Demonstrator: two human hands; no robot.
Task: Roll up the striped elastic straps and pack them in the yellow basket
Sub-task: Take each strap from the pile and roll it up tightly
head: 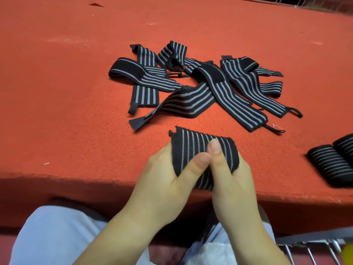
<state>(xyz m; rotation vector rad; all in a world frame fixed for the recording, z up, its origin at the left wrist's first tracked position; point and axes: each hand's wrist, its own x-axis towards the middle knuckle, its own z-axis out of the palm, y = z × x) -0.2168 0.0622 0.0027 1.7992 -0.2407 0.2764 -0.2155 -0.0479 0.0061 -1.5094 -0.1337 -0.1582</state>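
Left hand (162, 180): pinching the strap (202, 150), fingers hiding behind it.
Right hand (231, 180): pinching the same strap.
Rolled straps (332, 163): running off the right edge.
Basket (347, 251): showing only a yellow corner.

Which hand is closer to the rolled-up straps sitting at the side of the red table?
The right hand. It holds the strap being rolled, on the side toward the rolled straps. The left hand grips the strap's other side, farther away.

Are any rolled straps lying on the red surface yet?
Yes, two rolled straps lie side by side at the right edge of the red surface.
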